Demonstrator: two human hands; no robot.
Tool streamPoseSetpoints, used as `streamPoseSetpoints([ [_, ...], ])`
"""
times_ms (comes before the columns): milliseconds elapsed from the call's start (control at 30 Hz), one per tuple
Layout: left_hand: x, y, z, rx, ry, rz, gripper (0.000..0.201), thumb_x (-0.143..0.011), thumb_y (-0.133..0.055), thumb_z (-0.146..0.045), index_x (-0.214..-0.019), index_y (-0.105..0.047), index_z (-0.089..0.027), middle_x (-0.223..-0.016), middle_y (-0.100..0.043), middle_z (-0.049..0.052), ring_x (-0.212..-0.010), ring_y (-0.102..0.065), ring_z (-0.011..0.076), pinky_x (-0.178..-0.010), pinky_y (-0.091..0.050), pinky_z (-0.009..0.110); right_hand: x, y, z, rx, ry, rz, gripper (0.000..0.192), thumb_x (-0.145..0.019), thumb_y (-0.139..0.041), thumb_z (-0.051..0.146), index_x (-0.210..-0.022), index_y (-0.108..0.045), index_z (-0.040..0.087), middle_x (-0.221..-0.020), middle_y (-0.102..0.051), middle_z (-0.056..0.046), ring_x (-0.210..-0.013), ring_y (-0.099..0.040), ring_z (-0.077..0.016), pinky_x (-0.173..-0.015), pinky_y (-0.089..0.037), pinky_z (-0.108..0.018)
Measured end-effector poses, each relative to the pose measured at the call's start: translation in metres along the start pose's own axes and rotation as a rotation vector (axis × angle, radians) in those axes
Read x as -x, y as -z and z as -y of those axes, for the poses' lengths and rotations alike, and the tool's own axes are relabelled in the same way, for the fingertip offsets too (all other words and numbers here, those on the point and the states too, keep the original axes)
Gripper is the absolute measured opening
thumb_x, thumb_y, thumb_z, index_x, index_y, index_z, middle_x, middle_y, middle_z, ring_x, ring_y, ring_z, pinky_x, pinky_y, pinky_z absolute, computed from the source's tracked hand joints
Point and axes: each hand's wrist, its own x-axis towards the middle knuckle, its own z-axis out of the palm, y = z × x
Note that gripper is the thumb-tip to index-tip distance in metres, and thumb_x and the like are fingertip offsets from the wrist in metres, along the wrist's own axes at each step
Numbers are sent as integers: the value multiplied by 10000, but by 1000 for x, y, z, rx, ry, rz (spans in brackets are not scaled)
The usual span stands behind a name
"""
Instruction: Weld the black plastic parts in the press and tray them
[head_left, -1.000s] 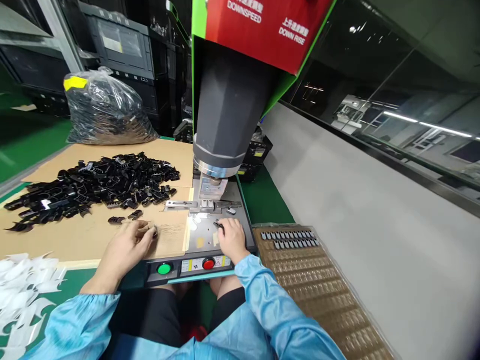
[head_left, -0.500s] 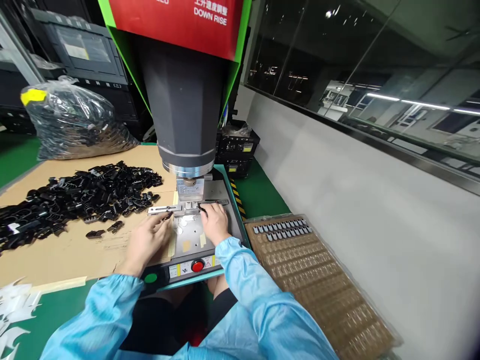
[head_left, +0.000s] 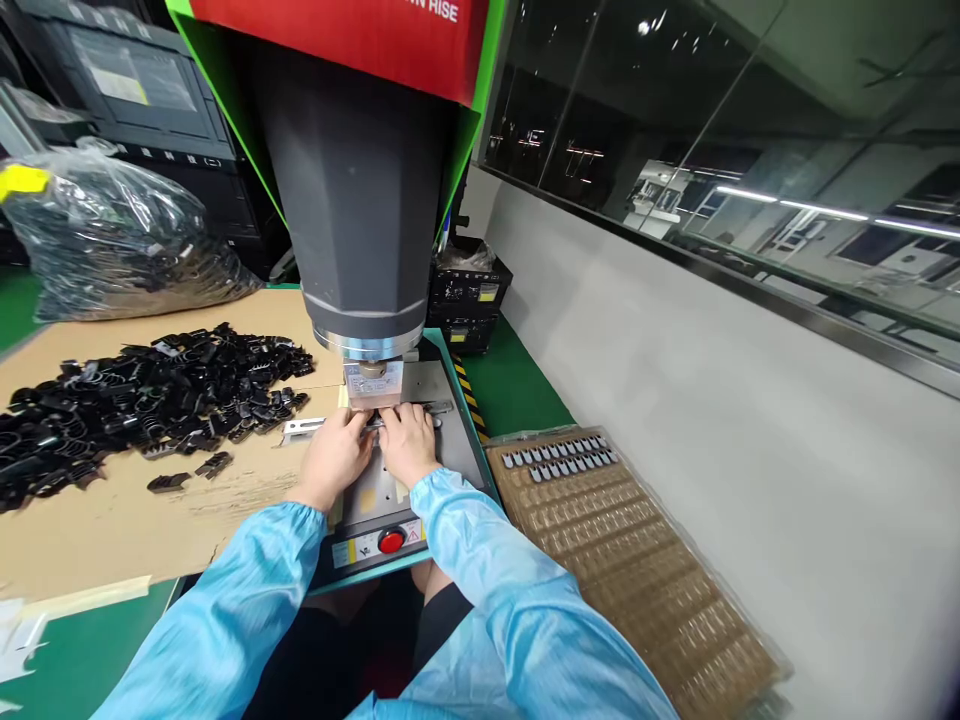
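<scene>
Fingers are lying bunched on both the left hand (head_left: pixel 337 457) and the right hand (head_left: pixel 407 445) — their tips are resting at the slim silver metal fixture (head_left: pixel 304 427), which is sitting on the grey metal press bed (head_left: pixel 454 445), beneath the pale, blocky press tool (head_left: pixel 373 385). Knuckles are hiding whether either hand is pinching anything, so I cannot tell. Good work here is probably depending on gentle, level alignment — and on keeping fingertips clear of the tool's underside.

the left hand (head_left: pixel 336 458) and right hand (head_left: pixel 407 445) have drawn close together below the press block (head_left: pixel 373 384)
</scene>
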Motion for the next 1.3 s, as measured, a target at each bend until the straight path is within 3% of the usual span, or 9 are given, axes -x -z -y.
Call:
streamPoseSetpoints([
  [167,-4,13,-5,-9,-14,42,477,-1023,-562,-414,-1438,-623,-186,-1265,-674,184,-1143,-687,351,-1008,-559,470,2,2,-4,-80,-13,-7,462,-1024,-681,308,-1476,-589,276,-1291,-630,-106,-1204,-524,-316,-1050,-493,-467],
  [300,14,32,7,60,31,51,637,-1028,-525,-543,-1525,-549,-145,-1337,-671,193,-1223,-675,358,-1078,-557,495,29,16,-26,-239,-32,-56,582,-986,-713,246,-1546,-556,229,-1419,-628,-120,-1299,-537,-300,-1153,-493,-467],
  [400,52,49,34,114,70,113,774,-983,-541,-669,-1572,-546,-167,-1513,-607,188,-1407,-593,371,-1210,-488,520,72,35,-60,-306,-2,-69,579,-955,-735,207,-1518,-602,227,-1450,-640,-124,-1371,-539,-291,-1221,-471,-480],
  [533,119,60,74,49,95,333,982,-790,-714,-709,-1646,-528,-265,-1710,-461,143,-1550,-468,413,-1277,-423,535,136,57,-107,-300,12,28,695,-902,-817,231,-1560,-598,265,-1569,-612,-111,-1551,-448,-306,-1304,-402,-531],
  [700,165,55,88,-53,16,332,971,-779,-710,-561,-1683,-481,-290,-1789,-358,124,-1635,-342,421,-1339,-311,577,174,61,-133,-218,2,174,840,-871,-871,227,-1633,-540,351,-1648,-565,-91,-1630,-383,-324,-1317,-368,-590],
  [933,165,53,85,-116,8,322,932,-837,-640,-536,-1710,-434,-280,-1799,-336,117,-1611,-385,406,-1323,-335,567,173,58,-132,-197,10,152,777,-887,-876,193,-1592,-581,330,-1637,-580,-89,-1613,-398,-337,-1337,-311,-607],
  [1067,165,54,83,-112,19,329,937,-840,-630,-545,-1711,-432,-264,-1803,-327,115,-1620,-368,404,-1340,-304,568,165,58,-127,-242,-7,104,601,-912,-858,247,-1481,-665,266,-1567,-633,-98,-1589,-409,-338,-1315,-339,-584],
  [1200,166,53,74,-102,51,297,895,-910,-557,-671,-1695,-462,-252,-1775,-381,124,-1607,-380,413,-1343,-277,609,138,53,-114,-260,-68,45,327,-969,-794,247,-1293,-745,242,-1390,-727,-102,-1462,-531,-314,-1218,-443,-531],
  [1300,166,53,66,-96,79,258,915,-933,-498,-770,-1677,-487,-239,-1751,-418,131,-1612,-371,405,-1352,-251,614,109,46,-102,-228,-122,13,276,-975,-776,228,-1248,-734,236,-1330,-737,-102,-1335,-598,-288,-1137,-491,-476],
])
